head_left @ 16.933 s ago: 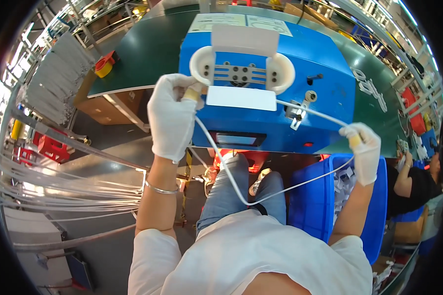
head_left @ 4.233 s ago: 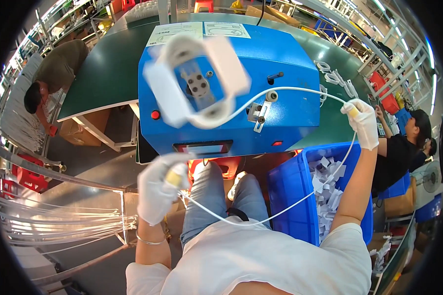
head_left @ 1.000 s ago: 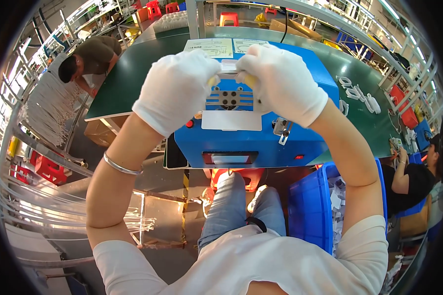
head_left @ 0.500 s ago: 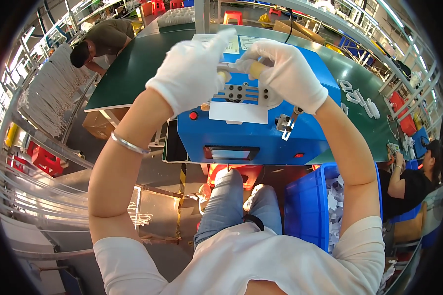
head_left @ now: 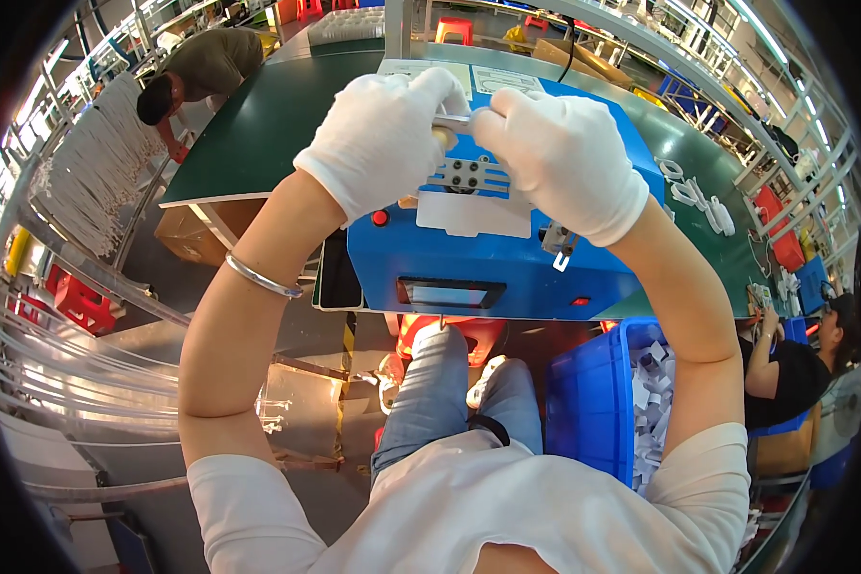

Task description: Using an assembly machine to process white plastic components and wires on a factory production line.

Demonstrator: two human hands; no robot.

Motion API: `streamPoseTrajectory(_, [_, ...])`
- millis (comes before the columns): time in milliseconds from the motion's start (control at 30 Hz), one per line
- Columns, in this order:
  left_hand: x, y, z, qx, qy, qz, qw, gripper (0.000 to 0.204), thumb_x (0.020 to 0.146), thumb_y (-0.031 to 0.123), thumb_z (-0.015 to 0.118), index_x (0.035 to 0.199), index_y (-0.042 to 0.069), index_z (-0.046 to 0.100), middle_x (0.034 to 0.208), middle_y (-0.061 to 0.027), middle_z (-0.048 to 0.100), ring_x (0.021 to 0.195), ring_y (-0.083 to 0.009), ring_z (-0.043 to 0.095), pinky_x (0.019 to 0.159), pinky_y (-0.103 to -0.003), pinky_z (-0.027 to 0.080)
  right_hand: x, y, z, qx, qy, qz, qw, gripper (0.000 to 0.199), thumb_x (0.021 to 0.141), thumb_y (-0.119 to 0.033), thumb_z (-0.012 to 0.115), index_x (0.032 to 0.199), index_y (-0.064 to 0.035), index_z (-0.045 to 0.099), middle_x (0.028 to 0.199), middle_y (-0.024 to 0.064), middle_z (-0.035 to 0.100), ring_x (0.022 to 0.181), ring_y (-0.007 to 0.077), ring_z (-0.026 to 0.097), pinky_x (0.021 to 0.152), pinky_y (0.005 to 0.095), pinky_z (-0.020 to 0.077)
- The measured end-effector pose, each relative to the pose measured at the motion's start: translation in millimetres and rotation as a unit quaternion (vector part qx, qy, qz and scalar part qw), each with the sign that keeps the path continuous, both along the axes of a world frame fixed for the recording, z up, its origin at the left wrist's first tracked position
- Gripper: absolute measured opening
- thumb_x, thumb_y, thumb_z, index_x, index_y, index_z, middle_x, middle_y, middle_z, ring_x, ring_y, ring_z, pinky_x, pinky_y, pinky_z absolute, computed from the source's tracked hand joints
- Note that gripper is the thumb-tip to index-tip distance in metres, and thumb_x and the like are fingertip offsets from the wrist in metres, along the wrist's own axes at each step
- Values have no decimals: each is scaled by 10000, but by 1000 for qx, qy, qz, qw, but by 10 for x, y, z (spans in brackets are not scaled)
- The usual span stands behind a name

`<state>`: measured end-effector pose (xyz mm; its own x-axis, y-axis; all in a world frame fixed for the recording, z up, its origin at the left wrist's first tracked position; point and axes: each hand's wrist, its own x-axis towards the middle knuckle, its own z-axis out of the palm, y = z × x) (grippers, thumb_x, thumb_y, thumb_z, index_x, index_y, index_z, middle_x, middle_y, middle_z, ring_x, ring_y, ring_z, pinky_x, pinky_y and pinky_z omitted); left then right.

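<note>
Both my hands wear white gloves with cream-coloured fingertips and are raised over a blue benchtop machine [head_left: 536, 273]. Between them, a small flat whitish strip [head_left: 456, 124] spans from one hand to the other. My left hand [head_left: 378, 143] pinches its left end, fingers curled. My right hand [head_left: 569, 165] is closed at the other end, its fingertips mostly hidden behind the glove. Just below the hands is the machine's slotted metal fixture [head_left: 466, 175] with dark screws. A white plate [head_left: 474, 214] sits in front of it, partly covered by my right hand.
The machine has a red button [head_left: 381, 218], a small screen [head_left: 450, 294] and a metal bracket [head_left: 558, 244]. White looped cables [head_left: 706, 206] lie on the green table [head_left: 239, 143]. A blue bin [head_left: 588, 411] holds white pieces at my right. Two people work nearby, left and right.
My left index finger, stretched out before, has curled in. My right hand has turned and closed around the strip's end, and the hands now meet at it.
</note>
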<state>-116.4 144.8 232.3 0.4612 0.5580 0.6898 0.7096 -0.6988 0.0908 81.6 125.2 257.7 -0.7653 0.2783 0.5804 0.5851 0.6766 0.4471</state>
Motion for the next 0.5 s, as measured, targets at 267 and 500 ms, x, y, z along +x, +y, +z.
streamPoseTrajectory(267, [-34,25,-24,41,-29,-29,998,166,714,72,684,844,69,581,724,-123,611,722,-336,584,655,-398,471,-33,252,90,-520,251,17,816,190,875,-225,638,833,-55,562,759,30,570,664,80,521,586,247,459])
streamPoseTrajectory(500, [-119,-172,-112,93,-148,26,984,187,777,88,648,961,56,645,893,-150,655,833,-306,634,732,-377,504,35,281,-32,-571,277,29,772,336,893,-388,599,967,-63,557,887,48,637,688,76,511,653,225,462])
